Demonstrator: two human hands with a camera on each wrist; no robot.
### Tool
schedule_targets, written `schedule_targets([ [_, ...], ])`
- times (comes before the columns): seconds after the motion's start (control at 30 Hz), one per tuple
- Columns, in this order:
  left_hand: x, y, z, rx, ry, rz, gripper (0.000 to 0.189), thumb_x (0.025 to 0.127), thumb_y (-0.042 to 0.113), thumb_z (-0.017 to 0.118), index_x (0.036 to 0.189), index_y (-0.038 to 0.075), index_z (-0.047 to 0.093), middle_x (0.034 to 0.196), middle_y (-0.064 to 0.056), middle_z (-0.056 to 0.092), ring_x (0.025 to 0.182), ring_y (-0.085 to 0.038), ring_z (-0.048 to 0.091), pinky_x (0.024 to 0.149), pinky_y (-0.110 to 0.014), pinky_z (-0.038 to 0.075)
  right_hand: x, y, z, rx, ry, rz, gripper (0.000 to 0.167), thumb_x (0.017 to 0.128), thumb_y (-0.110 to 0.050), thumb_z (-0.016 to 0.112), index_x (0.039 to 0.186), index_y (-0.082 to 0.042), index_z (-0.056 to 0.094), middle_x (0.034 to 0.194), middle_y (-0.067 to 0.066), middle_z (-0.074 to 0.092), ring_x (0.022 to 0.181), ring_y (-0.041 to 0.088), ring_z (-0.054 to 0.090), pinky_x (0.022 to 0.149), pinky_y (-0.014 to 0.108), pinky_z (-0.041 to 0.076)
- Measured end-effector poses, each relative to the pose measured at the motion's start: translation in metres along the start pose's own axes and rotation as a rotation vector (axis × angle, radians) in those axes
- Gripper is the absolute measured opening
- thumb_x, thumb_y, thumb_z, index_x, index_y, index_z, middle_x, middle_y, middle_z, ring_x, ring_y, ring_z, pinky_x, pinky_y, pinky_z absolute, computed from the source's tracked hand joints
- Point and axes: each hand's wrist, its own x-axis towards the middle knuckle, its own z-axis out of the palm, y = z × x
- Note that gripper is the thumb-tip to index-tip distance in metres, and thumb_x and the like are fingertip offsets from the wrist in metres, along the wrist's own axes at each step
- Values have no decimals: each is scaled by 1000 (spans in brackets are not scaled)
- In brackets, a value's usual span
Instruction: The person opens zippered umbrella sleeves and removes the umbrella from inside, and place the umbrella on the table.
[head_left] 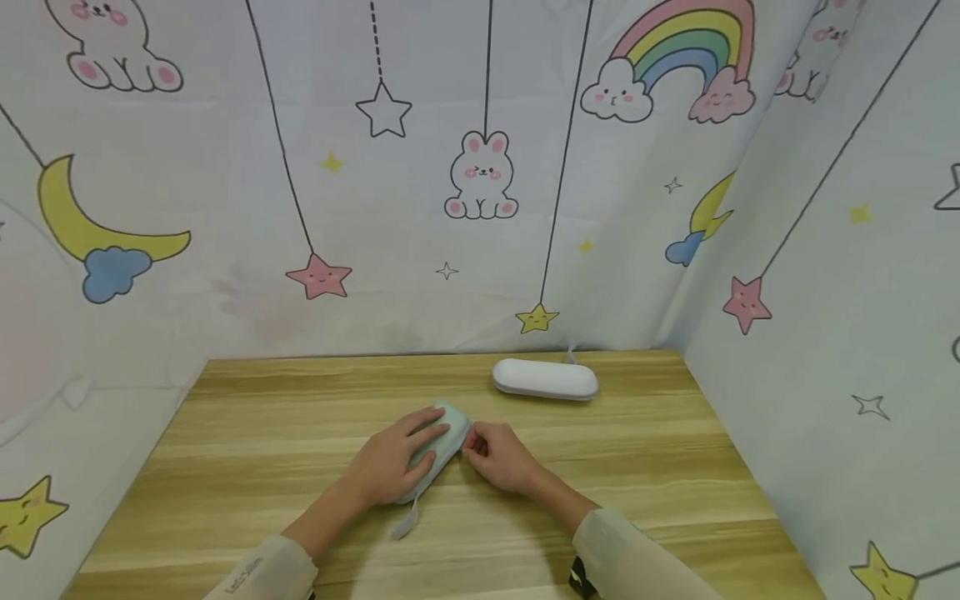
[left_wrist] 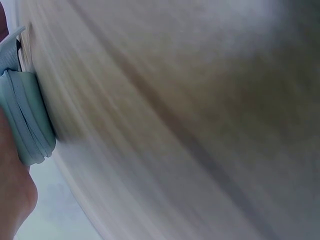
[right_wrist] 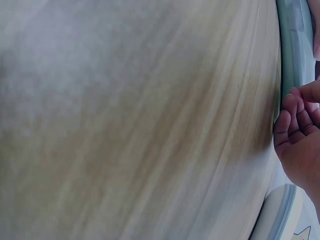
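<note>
A mint-green zippered case [head_left: 452, 415] lies slanted on the wooden table, its grey-green strap [head_left: 406, 525] hanging off the near end. On top of it rests my left hand [head_left: 386, 465], fingers spread across the lid. At the case's right side, my right hand [head_left: 501, 457] has curled fingers, with thumb and forefinger pinched together at the zip edge. The right wrist view shows those fingertips [right_wrist: 292, 100] against the case's side; whatever they pinch is hidden. In the left wrist view, the case's end [left_wrist: 35, 112] shows its zip seam and strap.
Behind and to the right, a white oblong case [head_left: 545, 379] with a small loop lies near the table's back edge. Fabric walls [head_left: 405, 217] printed with cartoons rise behind the table [head_left: 300, 400] and at both sides.
</note>
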Motion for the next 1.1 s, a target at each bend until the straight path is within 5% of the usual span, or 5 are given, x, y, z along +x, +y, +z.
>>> schedule_targets([
  [0.4,-4,4,-1,-30,-34,-42,46,105,32,63,148,17,64,160,-4,50,145,-28,50,112,-49,48,-4,-5,6,30,-13,-13,10,100,-3,69,92,-9,69,78,-8,63,69,2,57,63,21,52],
  [0.77,-5,2,1,-9,28,8,44,103,27,66,145,15,66,157,-6,54,141,-29,55,105,-50,54,-7,-12,11,43,-49,-18,11,99,-3,69,91,-11,68,77,-10,62,68,0,57,62,19,51],
  [1.1,0,2,0,-22,8,-9,45,104,30,65,147,18,65,158,-4,52,143,-28,53,107,-48,52,-5,-10,8,18,-25,-37,11,97,-2,70,91,-11,68,78,-9,63,69,0,58,63,20,52],
])
